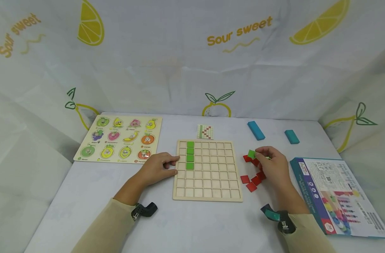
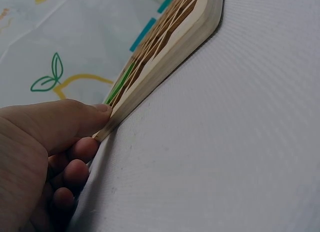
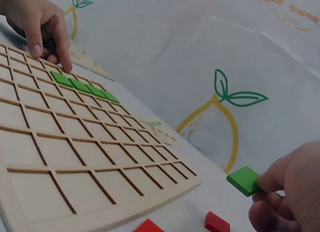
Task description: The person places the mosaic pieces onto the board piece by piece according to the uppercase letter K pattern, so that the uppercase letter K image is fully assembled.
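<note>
Nearest: tan fabric sleeves (image 1: 110, 225), cut off at bottom of head view, with dark wrist straps (image 1: 145, 211). Near right, a flat printed box (image 1: 341, 196) — can't read the small print. Mid-table, a squarish wooden board (image 1: 207, 175), pale, rounded corners, thin ridges forming a grid; four flat green tiles (image 1: 190, 158) in the second column, top four rows. On its left edge, left hand (image 1: 155, 169), thumb and index apart with tips touching the wood, other fingers curled; underside of the edge hidden, so can't tell about any real grip. Right of board, right hand (image 1: 274, 172), fingers curled, pinching a square green tile (image 3: 244, 181) by one side, raised near loose red tiles (image 1: 244, 179), some partly covered by the fingers. Also a green sliver (image 1: 268, 157) beside the fingers — can't make out its shape. Farther: rectangular fruit board (image 1: 116, 140) to the left, pattern card (image 1: 205, 132) too small to read, two blue blocks (image 1: 256, 130), then creased white cloth (image 1: 167, 70) with lemon prints.
</note>
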### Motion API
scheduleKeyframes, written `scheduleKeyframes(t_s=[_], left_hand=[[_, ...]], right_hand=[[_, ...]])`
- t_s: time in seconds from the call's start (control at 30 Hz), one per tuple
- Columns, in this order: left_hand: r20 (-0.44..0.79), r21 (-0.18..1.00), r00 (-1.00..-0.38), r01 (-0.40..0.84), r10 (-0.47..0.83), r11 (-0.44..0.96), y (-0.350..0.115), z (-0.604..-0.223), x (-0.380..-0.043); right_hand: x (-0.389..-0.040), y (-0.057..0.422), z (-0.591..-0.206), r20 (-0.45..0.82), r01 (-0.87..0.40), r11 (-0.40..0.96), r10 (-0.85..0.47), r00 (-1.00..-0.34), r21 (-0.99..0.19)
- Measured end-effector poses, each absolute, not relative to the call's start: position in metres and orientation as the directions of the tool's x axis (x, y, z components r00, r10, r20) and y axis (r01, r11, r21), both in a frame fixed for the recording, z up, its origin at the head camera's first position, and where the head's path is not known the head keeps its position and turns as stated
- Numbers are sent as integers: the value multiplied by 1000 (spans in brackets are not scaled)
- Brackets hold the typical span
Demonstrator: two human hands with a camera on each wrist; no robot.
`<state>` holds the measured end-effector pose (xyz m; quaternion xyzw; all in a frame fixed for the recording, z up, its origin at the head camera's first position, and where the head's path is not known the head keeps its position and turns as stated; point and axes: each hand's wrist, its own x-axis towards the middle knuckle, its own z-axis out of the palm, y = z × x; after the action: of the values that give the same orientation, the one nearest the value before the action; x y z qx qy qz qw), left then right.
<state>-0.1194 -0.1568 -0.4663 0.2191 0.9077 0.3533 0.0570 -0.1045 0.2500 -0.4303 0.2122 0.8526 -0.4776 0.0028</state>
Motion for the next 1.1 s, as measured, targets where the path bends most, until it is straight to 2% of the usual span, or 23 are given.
scheduleKeyframes(t_s=[0.23, 0.57, 1.0, 1.1], left_hand=[[55, 674, -901, 351, 430, 650, -157, -467, -118], [40, 684, -900, 341, 433, 645, -157, -468, -119], [51, 678, -892, 362, 450, 640, -158, -468, -121], [54, 682, -891, 362, 450, 636, -158, -467, -121]], right_hand=[[-120, 218, -429, -175, 292, 435, 290, -941, -852], [-136, 177, -438, -205, 231, 358, 109, -973, -905], [-126, 121, -444, -94, 56, 346, -95, -991, -937], [-121, 113, -446, -94, 35, 383, -135, -986, -923]])
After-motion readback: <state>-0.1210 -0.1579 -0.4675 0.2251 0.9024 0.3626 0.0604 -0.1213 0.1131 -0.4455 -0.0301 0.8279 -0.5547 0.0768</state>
